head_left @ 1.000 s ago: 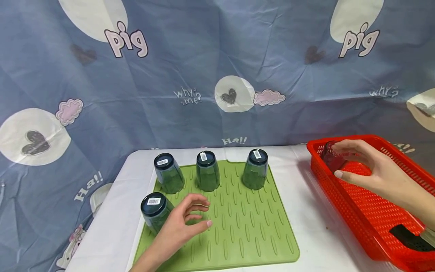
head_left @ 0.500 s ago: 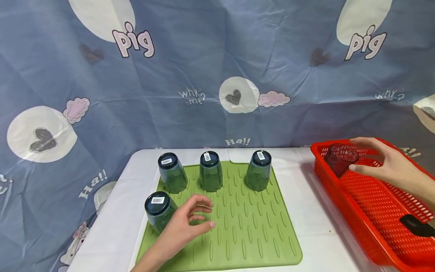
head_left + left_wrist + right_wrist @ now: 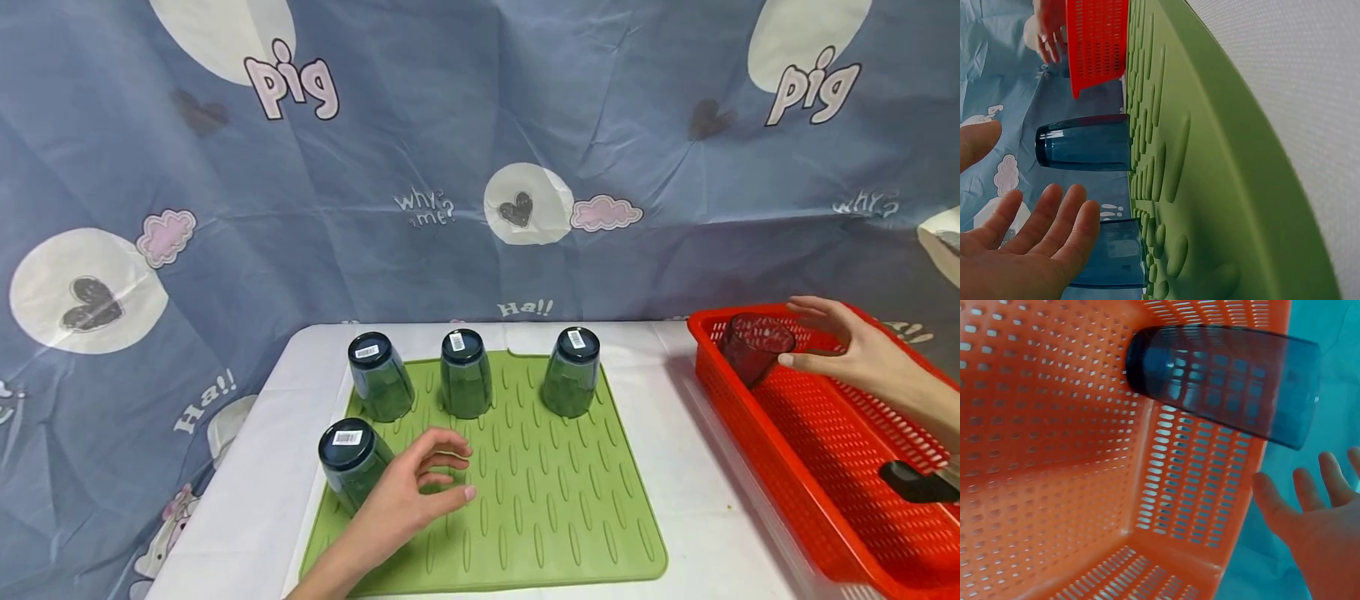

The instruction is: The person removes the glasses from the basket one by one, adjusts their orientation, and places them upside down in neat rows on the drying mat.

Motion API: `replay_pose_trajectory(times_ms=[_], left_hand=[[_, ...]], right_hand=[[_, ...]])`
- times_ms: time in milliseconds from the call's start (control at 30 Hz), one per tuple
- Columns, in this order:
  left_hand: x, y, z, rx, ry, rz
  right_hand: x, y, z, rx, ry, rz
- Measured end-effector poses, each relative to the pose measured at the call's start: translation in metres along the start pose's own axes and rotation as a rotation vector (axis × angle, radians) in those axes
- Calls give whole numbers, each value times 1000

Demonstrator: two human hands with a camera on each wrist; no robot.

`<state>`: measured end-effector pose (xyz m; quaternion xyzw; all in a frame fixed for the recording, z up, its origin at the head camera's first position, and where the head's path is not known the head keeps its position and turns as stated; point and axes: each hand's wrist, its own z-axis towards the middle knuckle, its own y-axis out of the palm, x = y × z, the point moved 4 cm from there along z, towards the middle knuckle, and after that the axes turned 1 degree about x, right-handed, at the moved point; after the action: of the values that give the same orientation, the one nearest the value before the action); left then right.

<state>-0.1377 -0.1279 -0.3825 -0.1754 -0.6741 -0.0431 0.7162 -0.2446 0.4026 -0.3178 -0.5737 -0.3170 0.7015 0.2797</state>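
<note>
A tinted drinking glass [image 3: 759, 343] stands mouth up in the far left corner of the red basket [image 3: 787, 467]. My right hand [image 3: 855, 348] is just right of it, fingers spread and holding nothing. In the right wrist view a gap shows between that glass [image 3: 1222, 381] and the hand [image 3: 1322, 519]. Over the green mat [image 3: 555, 508], my left hand [image 3: 412, 496] hovers with loosely curved fingers, nothing in them. It partly hides an upside-down blue glass [image 3: 351, 467] at the mat's left. Three more glasses, also upside down, line the mat's back, one of them a glass [image 3: 572, 375] at right.
A white cloth [image 3: 652, 400] covers the table between mat and basket. Behind stands a blue printed curtain [image 3: 420, 150]. The basket's near left wall [image 3: 806, 508] rises beside the white cloth. A dark object [image 3: 915, 483] shows by the right wrist.
My right hand has let go of the glass in the basket and drawn back to the right. My left hand stays over the mat. The head view has shifted slightly.
</note>
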Motion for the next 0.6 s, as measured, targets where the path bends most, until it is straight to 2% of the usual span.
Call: replay_pose_trajectory(times_ms=[300,467,600], left_hand=[[-2,0,0,-12,4,6],[-3,0,0,-13,1,10],[-4,1,0,-17,-11,8]], right_hand=[[8,5,4,-88,68,69],[14,8,7,-108,59,114],[17,10,8,-109,40,109]])
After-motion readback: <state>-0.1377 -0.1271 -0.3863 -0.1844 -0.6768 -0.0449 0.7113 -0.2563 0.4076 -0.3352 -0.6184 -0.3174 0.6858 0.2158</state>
